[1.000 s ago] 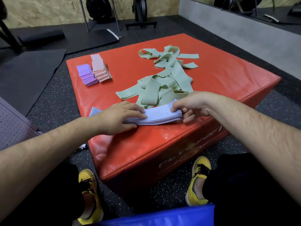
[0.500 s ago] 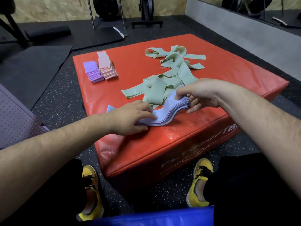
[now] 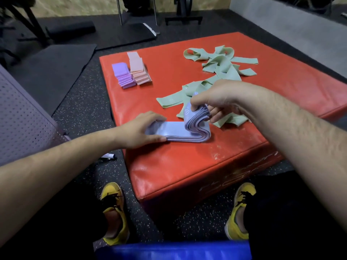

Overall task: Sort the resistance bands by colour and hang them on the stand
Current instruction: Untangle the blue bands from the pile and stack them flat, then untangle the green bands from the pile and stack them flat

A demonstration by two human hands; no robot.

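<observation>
Pinching with thumb and curled fingers, the right grip holds one end of the stack of flat pale blue-lilac rubber bands raised and bent over, above the near part of the red vinyl padded box. The left grip, fingers nearly straight, presses the stack's other end flat onto the box by its near-left edge. Loose pale green rubber bands sprawl over the box's far-right area, reaching just behind the right grip. Near the box's far-left corner sit folded purple bands and, just beside them, folded pink bands.
</observation>
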